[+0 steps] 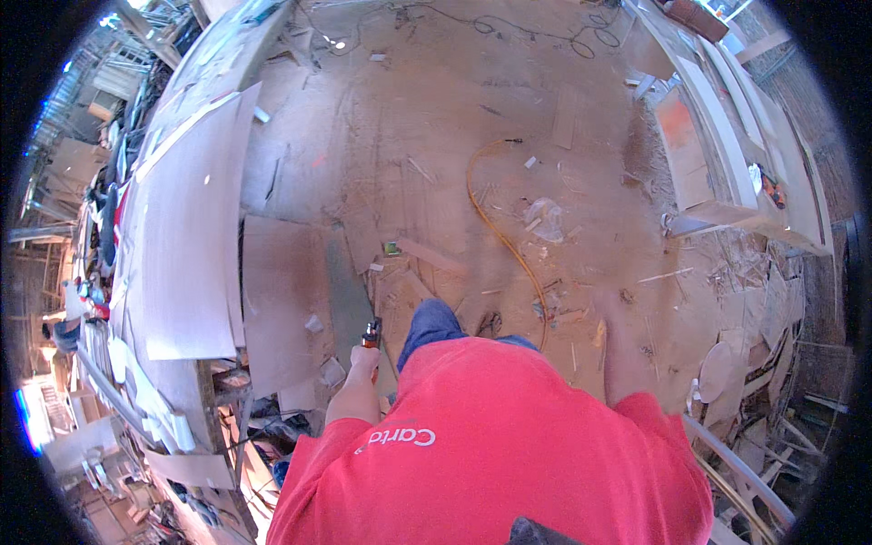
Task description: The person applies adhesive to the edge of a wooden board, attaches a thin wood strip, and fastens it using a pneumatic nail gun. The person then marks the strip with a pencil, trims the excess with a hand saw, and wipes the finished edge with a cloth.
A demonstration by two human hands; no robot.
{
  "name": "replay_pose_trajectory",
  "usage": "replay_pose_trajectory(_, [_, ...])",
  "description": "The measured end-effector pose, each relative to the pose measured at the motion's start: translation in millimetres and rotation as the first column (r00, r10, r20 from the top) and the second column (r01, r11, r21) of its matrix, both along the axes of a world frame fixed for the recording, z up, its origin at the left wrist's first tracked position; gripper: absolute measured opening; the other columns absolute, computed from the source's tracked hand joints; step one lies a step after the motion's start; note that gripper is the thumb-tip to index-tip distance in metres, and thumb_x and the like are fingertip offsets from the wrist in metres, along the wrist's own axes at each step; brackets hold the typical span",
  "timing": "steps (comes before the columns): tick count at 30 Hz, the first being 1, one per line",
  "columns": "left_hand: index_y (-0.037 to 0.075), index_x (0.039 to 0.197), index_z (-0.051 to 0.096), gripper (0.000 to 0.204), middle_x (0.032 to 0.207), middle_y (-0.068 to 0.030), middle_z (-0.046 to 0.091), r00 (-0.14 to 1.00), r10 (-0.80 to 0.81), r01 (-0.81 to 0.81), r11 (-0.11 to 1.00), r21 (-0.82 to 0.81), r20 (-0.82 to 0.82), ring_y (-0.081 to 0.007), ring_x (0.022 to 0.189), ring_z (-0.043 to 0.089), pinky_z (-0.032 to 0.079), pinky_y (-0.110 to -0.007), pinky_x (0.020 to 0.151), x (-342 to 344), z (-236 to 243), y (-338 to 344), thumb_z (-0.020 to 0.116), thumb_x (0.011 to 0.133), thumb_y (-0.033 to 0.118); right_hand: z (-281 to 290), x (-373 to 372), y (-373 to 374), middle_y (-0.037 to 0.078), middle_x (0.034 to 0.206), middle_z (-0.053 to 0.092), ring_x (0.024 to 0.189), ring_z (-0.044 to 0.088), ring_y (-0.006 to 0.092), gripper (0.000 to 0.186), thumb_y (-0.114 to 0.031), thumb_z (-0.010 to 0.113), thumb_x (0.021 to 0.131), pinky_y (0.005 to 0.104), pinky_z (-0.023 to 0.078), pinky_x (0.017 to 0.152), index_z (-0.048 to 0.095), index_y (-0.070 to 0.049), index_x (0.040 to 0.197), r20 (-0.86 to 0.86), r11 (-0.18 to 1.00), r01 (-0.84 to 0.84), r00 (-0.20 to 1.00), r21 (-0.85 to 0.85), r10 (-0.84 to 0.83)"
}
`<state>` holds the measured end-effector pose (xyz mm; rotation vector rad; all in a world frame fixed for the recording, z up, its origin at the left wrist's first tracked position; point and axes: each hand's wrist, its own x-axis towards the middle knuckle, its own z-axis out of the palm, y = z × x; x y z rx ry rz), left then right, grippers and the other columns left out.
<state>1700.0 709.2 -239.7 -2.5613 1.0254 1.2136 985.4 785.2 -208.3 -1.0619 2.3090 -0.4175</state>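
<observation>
Low on the left, beside my body, my left hand is closed round an orange-and-black power tool. The tool's dark end points forward, away from me; its exact kind is too small to make out. My right arm reaches forward from the red sleeve, and my right hand is smeared by motion over the floor. Whether anything is in its fingers does not show. An orange cord runs across the floor between my two hands.
Left stands a bench with a large pale sheet; a brown panel is beside it. On the right, a bench carries boards and an orange-black tool. Wood scraps, a clear plastic bag and a dark cable litter the floor.
</observation>
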Motion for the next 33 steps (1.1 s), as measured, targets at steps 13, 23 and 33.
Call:
replay_pose_trajectory(13, [0.014, 0.115, 0.076, 0.042, 0.117, -0.0174, 0.075, 0.946, -0.324, 0.324, 0.943, -0.077, 0.008, -0.0369, 0.11, 0.072, 0.056, -0.051, 0.094, -240, 33, -402, 0.075, 0.086, 0.044, -30, -165, -408, 0.012, 0.102, 0.073, 0.095, 0.067, 0.0192, 0.032, -0.026, 0.069, 0.095, 0.038, 0.054, 0.084, 0.075, -0.006, 0.118, 0.208, 0.967, -0.125, 0.975, 0.221, 0.078])
replay_pose_trajectory(23, [0.012, 0.112, 0.073, 0.033, 0.113, -0.0141, 0.074, 0.858, -0.506, 0.489, 0.75, -0.445, 0.089, -0.0358, 0.108, 0.069, 0.051, -0.05, 0.094, -361, 44, -544, 0.078, 0.08, 0.02, -113, -217, -399, 0.02, 0.108, 0.074, 0.096, 0.07, 0.0303, 0.038, -0.038, 0.064, 0.095, 0.0475, 0.054, 0.086, 0.077, -0.006, 0.113, 0.28, 0.707, -0.238, 0.958, 0.666, 0.059])
replay_pose_trajectory(33, [0.009, 0.101, 0.065, 0.03, 0.096, -0.0119, 0.062, 0.848, -0.379, 0.512, 0.768, -0.386, 0.371, -0.0351, 0.103, 0.059, 0.034, -0.05, 0.104, -455, -56, -514, 0.077, 0.073, 0.011, -375, -253, -778, 0.02, 0.101, 0.073, 0.1, 0.069, 0.0413, 0.03, -0.031, 0.059, 0.095, 0.0533, 0.053, 0.088, 0.075, -0.007, 0.105, 0.002, 0.812, -0.497, 0.853, 0.307, 0.522])
